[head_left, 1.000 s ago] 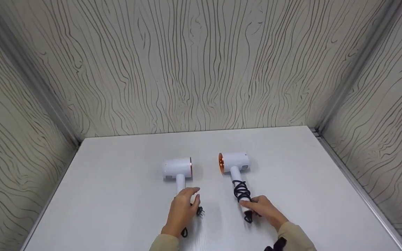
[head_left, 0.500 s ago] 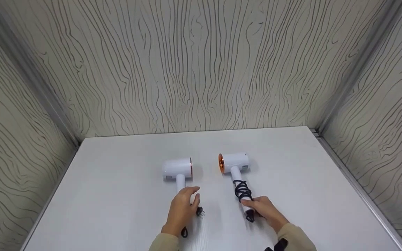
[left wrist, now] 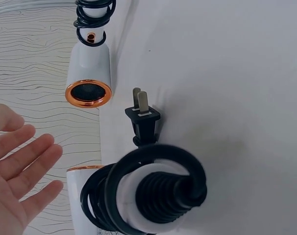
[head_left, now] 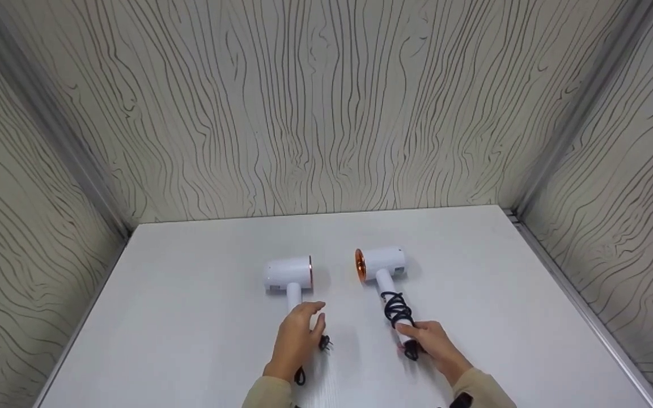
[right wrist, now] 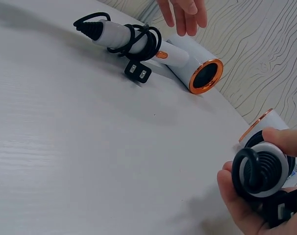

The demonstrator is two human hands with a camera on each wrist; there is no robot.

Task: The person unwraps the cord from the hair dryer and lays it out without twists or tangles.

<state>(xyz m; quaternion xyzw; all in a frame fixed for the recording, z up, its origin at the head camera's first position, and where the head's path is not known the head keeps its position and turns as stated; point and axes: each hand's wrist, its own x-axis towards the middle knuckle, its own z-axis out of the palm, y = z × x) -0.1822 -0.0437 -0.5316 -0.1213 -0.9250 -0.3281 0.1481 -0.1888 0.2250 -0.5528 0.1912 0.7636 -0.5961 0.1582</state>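
Two white hair dryers with copper-coloured rims lie on the white table, nozzles facing each other. My right hand (head_left: 437, 344) grips the handle end of the right hair dryer (head_left: 384, 263), thumb on top. A black cord (head_left: 398, 309) is wound round that handle. Over the handle of the left hair dryer (head_left: 288, 273) is my left hand (head_left: 295, 339), hiding most of the handle in the head view. The left wrist view has the left hand's fingers (left wrist: 31, 164) extended and apart from the dryer. The left dryer's two-pin plug (left wrist: 144, 122) sticks out beside its wound cord.
The white table (head_left: 179, 317) reaches back to a wood-grain patterned wall (head_left: 315, 113). Similar panels stand at both sides, with grey metal strips (head_left: 564, 113) along the corners.
The right dryer's handle end has swung slightly to the right with my right hand, its head nearly in place. My left hand and the left dryer stay almost still.
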